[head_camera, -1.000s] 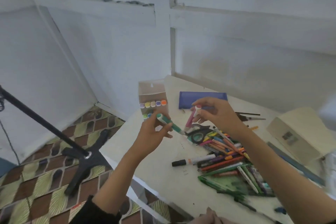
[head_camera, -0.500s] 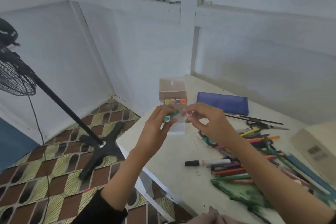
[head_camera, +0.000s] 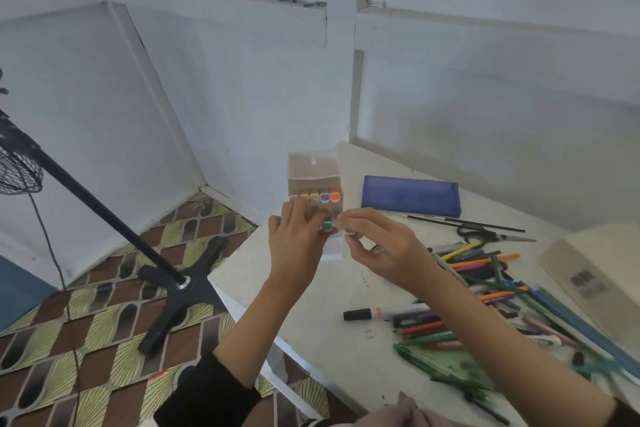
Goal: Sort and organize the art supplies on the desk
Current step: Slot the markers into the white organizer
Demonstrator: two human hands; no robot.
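Two markers being held at the marker box [head_camera: 312,173].

I am watching the left hand [head_camera: 298,241] curling round the green-capped marker [head_camera: 327,225], just under the box's row of coloured caps; the right hand [head_camera: 379,248] is pinching a pink marker [head_camera: 349,231] (mostly hidden) right beside that grip. The box is standing on the desk [head_camera: 311,305] directly behind both grips, a blue pencil case [head_camera: 412,196] lying beyond the right hand, a pen pile [head_camera: 485,291] to its right.

I see my left grip [head_camera: 294,243] holding a green-capped marker [head_camera: 327,226] against the front of the clear marker box [head_camera: 313,170], which stands upright on the tabletop [head_camera: 311,305]. My right grip [head_camera: 381,250] pinches a pinkish marker [head_camera: 349,231] just beside the box. Loose pens [head_camera: 485,288] lie piled to the right.
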